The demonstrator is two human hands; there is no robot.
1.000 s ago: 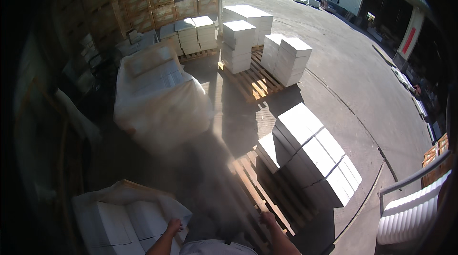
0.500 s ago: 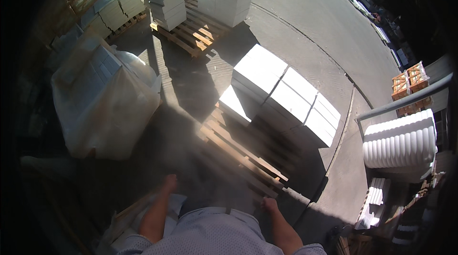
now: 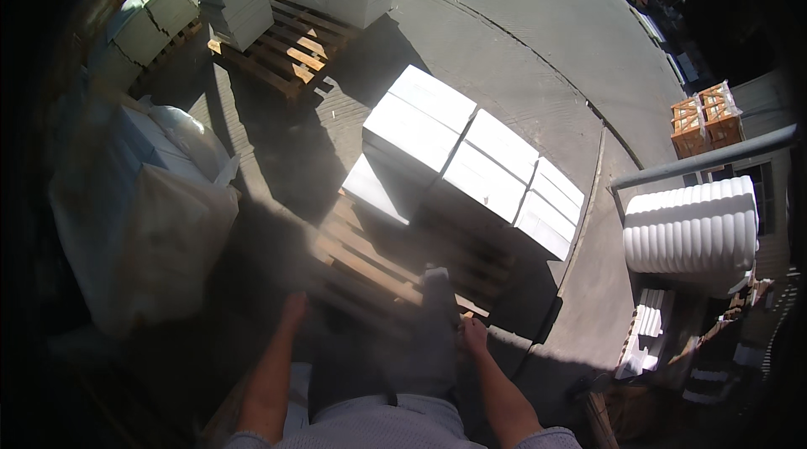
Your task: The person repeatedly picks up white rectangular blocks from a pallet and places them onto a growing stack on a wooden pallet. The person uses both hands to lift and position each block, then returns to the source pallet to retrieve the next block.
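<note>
Right hand (image 3: pixel 472 333) and left hand (image 3: pixel 294 306) both hang low in front of the body, well apart. The right's fingers look curled, but I cannot tell whether they close on anything; the left is too blurred and shadowed to judge. Nearest the right hand is the near edge of a wooden pallet (image 3: pixel 366 266), though contact is unclear. Tightly grouped white blocks (image 3: pixel 483 184) sit along the pallet's far side, beyond reach from this stance. One trouser leg (image 3: pixel 433 319) is forward, its foot at the slats, so good work here seems to depend on footing: weight over solid boards, toes clear of the gaps. A plastic-wrapped stack (image 3: pixel 160 222) stands to the left, so turning calls for keeping the elbow clear of its loose sheeting.
</note>
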